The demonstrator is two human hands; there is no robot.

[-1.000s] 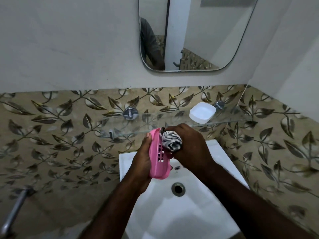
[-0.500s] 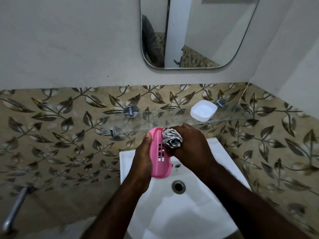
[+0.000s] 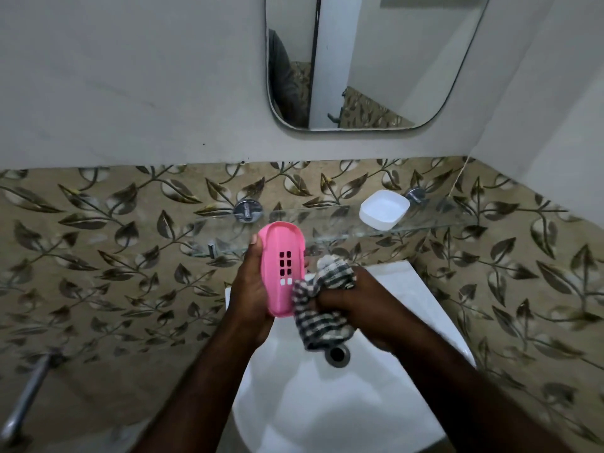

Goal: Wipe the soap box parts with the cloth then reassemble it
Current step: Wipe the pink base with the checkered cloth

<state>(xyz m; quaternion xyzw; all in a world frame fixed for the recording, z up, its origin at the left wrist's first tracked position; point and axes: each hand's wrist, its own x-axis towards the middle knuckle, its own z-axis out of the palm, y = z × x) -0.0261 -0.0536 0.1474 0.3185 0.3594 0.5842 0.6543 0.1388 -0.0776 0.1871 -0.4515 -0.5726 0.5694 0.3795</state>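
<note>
Your left hand (image 3: 251,289) grips the pink soap box tray (image 3: 282,266) upright over the white sink (image 3: 327,403); beside it, your right hand (image 3: 362,308) clutches the checked cloth (image 3: 322,308) against its lower edge. The white soap box base (image 3: 384,209) sits on the glass shelf (image 3: 441,220).

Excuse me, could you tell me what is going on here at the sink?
A person is cleaning a soap box over a white ceramic washbasin. The left hand holds the pink plastic slotted soap box tray upright, and the right hand grips a bunched black-and-white checked cloth against the tray's lower right edge. The white plastic soap box base sits apart on the glass wall shelf, so the box is not yet reassembled.
</note>
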